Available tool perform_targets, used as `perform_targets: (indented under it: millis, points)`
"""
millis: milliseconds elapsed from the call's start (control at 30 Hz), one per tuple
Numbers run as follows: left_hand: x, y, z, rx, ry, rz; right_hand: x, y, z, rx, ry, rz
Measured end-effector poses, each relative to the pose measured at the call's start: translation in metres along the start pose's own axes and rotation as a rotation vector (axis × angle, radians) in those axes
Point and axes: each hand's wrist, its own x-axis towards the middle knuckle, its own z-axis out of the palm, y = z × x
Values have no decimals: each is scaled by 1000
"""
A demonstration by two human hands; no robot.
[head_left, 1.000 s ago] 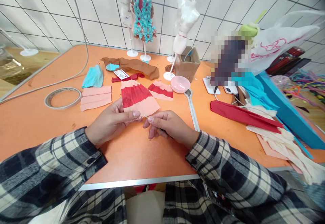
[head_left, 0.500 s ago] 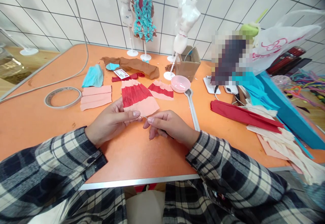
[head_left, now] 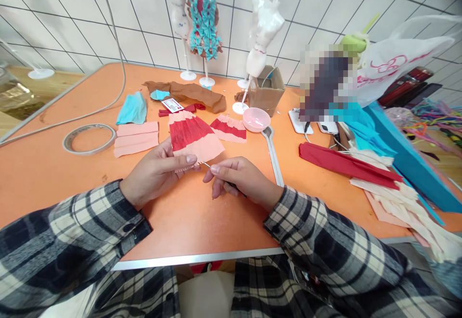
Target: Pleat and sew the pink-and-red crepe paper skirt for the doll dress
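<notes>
A pleated sheet of pink and red crepe paper (head_left: 195, 137) is pinched along its near edge by my left hand (head_left: 159, 166), thumb on top. My right hand (head_left: 241, 178) is closed on a thin tool (head_left: 207, 165). Its slim pale tip points at the sheet's lower edge; a dark part shows under the fingers, and its kind I cannot make out. A smaller pink and red pleated piece (head_left: 230, 128) lies on the table just behind. Left of it all, a folded pink paper piece (head_left: 136, 138) rests near a roll of tape (head_left: 89, 138).
A pink bowl (head_left: 256, 119) and a grey long-handled utensil (head_left: 275, 157) lie to the right. Small white mannequins (head_left: 265, 34) on stands and a cardboard box (head_left: 266, 92) stand behind. Red crepe paper (head_left: 346, 164) lies at right. A cable (head_left: 119, 87) crosses the left side.
The pleated sheet has shifted slightly left in my left hand. More of the tool's pale tip shows between the hands. The other things stay put.
</notes>
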Motion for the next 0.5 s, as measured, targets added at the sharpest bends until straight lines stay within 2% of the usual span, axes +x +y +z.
perform_targets:
  millis: [100,500]
  points:
    - [-1,0,1,-8,26,-15,1,3,-1,-1,5,-22]
    - [0,0,1,-23,-22,-21,1,3,0,-8,20,-38]
